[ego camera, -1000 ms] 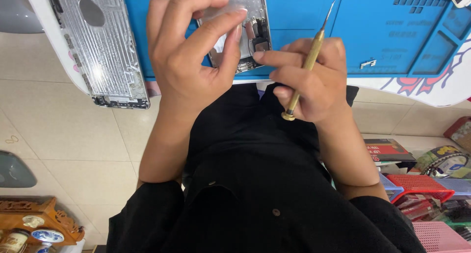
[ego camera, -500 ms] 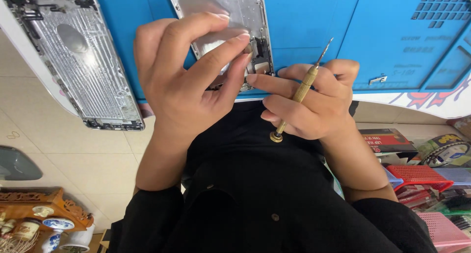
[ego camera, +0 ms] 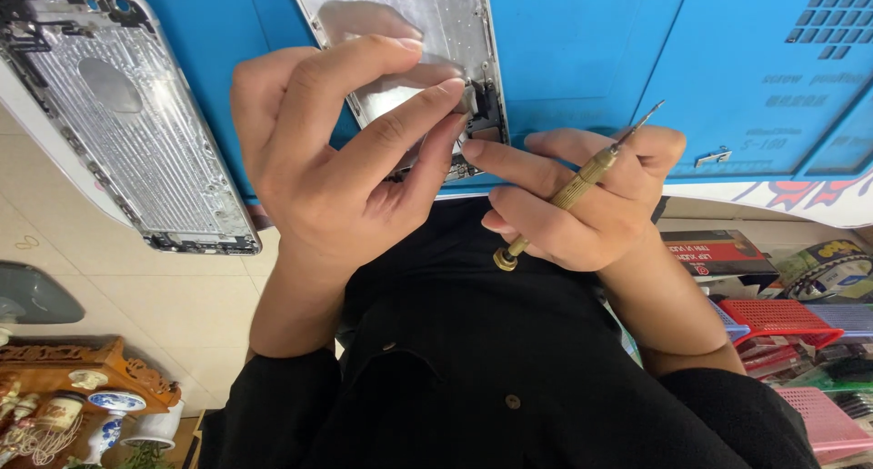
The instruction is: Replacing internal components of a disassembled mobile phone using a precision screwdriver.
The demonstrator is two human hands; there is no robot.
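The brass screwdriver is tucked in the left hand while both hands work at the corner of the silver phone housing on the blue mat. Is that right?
Not quite. The head view shows the brass screwdriver tucked in the right hand, not the left hand. Both hands do meet at the corner of the silver phone housing on the blue mat.

Brushed silver metal phone housing [ego camera: 427, 33], dull sheen; brass-coloured metal screwdriver [ego camera: 573, 192] with knurled grip; smooth matt blue mat [ego camera: 582, 60]; black cloth shirt [ego camera: 509, 369].
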